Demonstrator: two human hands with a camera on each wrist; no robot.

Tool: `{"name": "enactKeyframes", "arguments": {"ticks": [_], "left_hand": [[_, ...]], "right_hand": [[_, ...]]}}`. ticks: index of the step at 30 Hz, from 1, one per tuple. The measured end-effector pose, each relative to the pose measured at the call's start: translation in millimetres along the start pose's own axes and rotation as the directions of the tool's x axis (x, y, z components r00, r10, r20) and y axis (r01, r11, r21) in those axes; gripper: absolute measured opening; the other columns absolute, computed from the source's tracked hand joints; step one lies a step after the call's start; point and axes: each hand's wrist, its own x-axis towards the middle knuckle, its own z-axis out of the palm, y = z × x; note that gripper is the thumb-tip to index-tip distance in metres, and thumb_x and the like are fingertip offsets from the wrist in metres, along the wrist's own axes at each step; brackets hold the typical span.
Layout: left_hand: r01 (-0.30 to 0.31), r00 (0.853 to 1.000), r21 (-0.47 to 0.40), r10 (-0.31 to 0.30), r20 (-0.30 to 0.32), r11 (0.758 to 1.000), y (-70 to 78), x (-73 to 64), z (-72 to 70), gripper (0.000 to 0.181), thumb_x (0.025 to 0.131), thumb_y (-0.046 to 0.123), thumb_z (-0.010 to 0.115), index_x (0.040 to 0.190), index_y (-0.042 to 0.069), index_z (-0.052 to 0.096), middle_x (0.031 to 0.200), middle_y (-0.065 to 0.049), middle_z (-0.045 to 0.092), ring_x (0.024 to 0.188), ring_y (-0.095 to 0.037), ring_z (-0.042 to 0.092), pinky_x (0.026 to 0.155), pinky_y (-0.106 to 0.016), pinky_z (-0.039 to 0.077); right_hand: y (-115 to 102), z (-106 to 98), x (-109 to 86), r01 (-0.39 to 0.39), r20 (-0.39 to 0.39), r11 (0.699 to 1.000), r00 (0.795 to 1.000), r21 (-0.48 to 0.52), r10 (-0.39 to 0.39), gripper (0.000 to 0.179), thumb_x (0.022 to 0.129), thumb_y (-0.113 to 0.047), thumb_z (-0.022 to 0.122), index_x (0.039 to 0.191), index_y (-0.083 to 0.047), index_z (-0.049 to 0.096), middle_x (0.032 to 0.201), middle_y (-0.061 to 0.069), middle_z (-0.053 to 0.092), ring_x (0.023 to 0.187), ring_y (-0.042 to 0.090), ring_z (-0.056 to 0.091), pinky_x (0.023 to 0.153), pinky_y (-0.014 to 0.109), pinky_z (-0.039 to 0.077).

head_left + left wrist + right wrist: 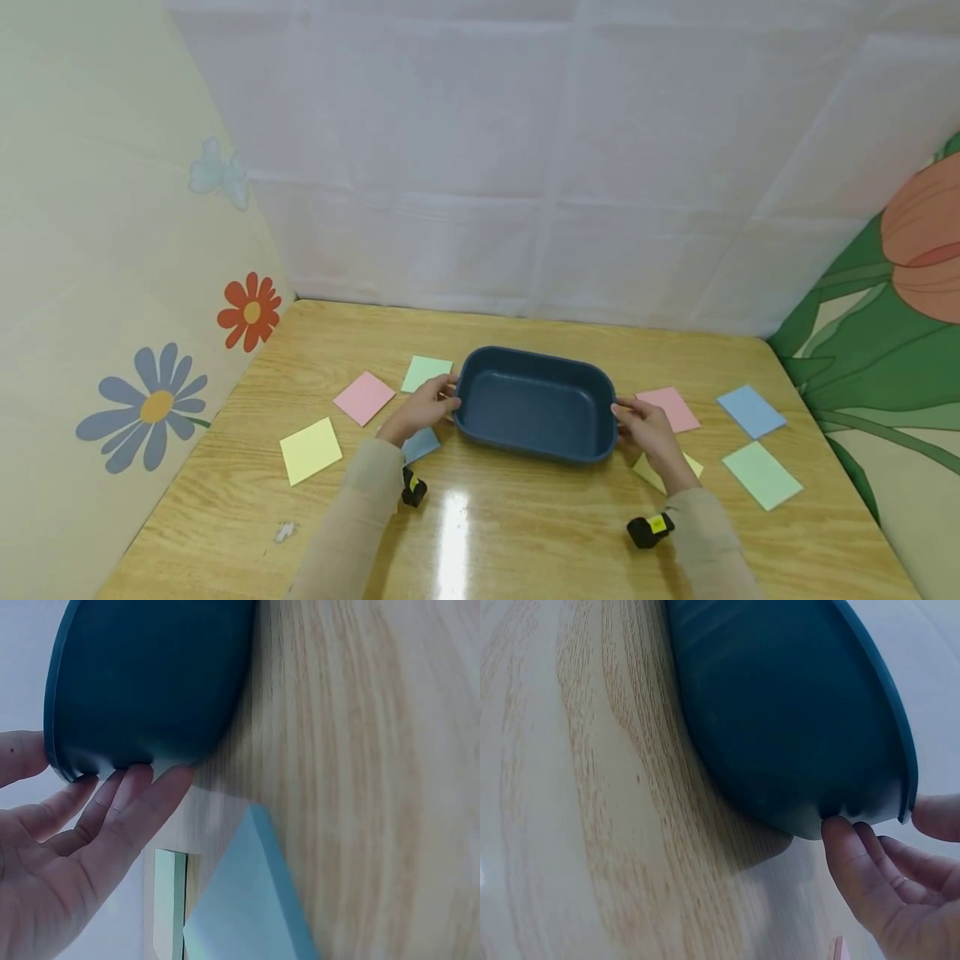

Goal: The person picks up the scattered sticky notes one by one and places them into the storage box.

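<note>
So there's a dark blue tub (536, 408) sitting between the two hands over a wooden table (525, 542), and both hands have got hold of it. The left hand (422, 407) grips the left end, thumb up at the rim and fingers spread along the outside wall. Right hand (654, 433) does pretty much the same at the other end, thumb by the rim, fingertips against the outside. Honestly can't tell if the bottom is flat on the wood or slightly lifted. The tub has nothing in it and is turned a bit, its right end closer to the person. Four square paper pads lie off to the left: green (424, 372), pink (364, 398), yellow (311, 451), and a blue one (420, 445) partly behind the left hand. Four more on the right, same colours, with the yellow one (649, 473) half hidden by the right wrist. White cloth (420, 167) hangs behind the table, and there's flowery stuff on both sides, like a red flower (252, 312) on the left.
</note>
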Motion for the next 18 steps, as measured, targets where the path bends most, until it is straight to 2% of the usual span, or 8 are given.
{"name": "enactKeyframes", "arguments": {"ticks": [11,18], "left_hand": [[0.003,0.999,0.046,-0.002,-0.032,0.999,1.6,-7.1,4.0,0.038,0.09,0.0,0.05,0.127,-0.005,0.044,0.099,-0.018,0.05,0.086,-0.025,0.053,0.068,-0.037,0.055],[0.011,1.0,0.034,-0.01,-0.015,0.999,2.8,-11.2,5.3,0.042,0.09,-0.002,0.049,0.13,-0.01,0.039,0.098,-0.02,0.05,0.086,-0.032,0.054,0.072,-0.047,0.052]], "right_hand": [[1.0,-1.5,1.1,0.006,0.004,1.0,1.0,-0.017,-0.006,0.044,0.094,-0.015,0.05,0.128,0.011,0.042,0.084,0.006,0.063,0.066,0.009,0.059,0.059,0.024,0.052],[3.0,-2.5,2.5,0.016,0.007,0.999,1.0,-0.048,-0.016,0.045,0.094,-0.017,0.05,0.128,0.011,0.042,0.085,0.006,0.062,0.068,0.008,0.059,0.06,0.024,0.052]]}}
